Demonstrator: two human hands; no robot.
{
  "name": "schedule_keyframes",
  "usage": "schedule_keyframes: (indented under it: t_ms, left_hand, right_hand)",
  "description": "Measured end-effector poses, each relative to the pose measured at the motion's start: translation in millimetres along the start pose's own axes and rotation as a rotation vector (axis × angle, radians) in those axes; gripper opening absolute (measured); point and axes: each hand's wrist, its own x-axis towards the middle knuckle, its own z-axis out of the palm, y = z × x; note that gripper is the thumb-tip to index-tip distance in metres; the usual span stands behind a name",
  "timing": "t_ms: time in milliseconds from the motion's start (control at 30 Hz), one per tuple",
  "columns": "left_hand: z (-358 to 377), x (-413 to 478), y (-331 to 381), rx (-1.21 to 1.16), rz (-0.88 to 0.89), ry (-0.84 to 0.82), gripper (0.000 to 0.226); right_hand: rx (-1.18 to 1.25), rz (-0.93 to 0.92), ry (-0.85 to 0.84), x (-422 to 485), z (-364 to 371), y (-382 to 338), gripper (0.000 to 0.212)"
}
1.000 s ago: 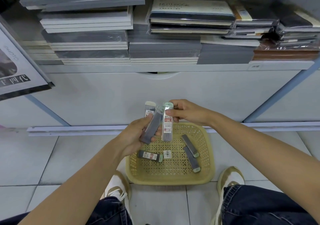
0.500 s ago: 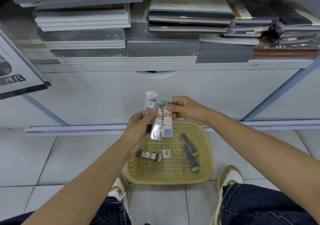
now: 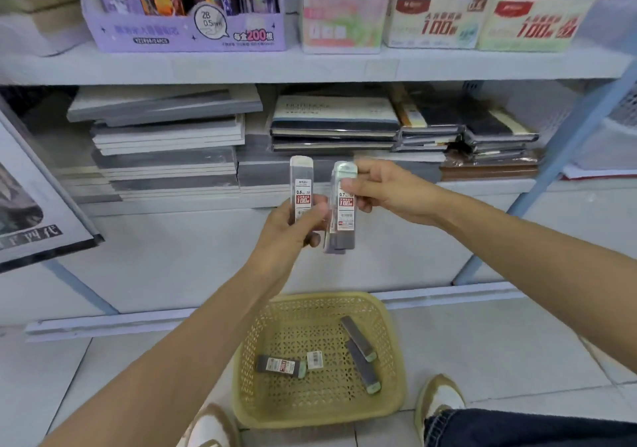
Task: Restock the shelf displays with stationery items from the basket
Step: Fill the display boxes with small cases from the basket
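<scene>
My left hand point(image 3: 287, 231) grips an upright pencil-lead case point(image 3: 300, 184) labelled 0.5, with a white cap. My right hand point(image 3: 382, 189) pinches the top of two stacked lead cases point(image 3: 342, 212) labelled 0.7, with green caps, just right of the first. Both hands are raised in front of the notebook shelf. Below them on the floor sits a yellow plastic basket point(image 3: 389, 408) holding three more lead cases point(image 3: 281, 365) and a small white label point(image 3: 314, 359).
The upper shelf point(image 3: 310, 65) carries display boxes: a purple one point(image 3: 186, 32), a pastel one point(image 3: 341, 29) and two red-printed lead boxes point(image 3: 482, 29). Stacks of grey and dark notebooks point(image 3: 165, 150) fill the shelf beneath. My shoes point(image 3: 441, 398) flank the basket.
My view has tilted up, revealing the upper shelf with display boxes. Both hands have lifted away from the basket, and the right hand's cases have separated from the left hand's case.
</scene>
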Motion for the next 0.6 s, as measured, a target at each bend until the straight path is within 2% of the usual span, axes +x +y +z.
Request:
schedule_keyframes:
  t_ms: [100,267,400,500,600]
  left_hand:
    - [23,15,39,0.018,0.119,-0.058,0.019]
    - [70,36,104,0.089,0.28,-0.19,0.015]
    - [105,49,146,0.042,0.349,-0.229,0.016]
    - [126,60,164,0.028,0.359,-0.203,0.014]
    - [137,71,174,0.021,0.348,-0.185,0.014]
  right_hand:
    - [-0.07,-0.098,0.096,-23,-39,-49,0.01]
    - [0.002,-0.328,0.402,-65,-114,-122,0.013]
    - [-0.038,-0.482,0.662,-91,-169,-172,0.003]
    - [-0.12,-0.529,0.844,-93,-200,-191,0.007]
    - [-0.21,-0.514,0.922,-82,-221,-193,0.006]
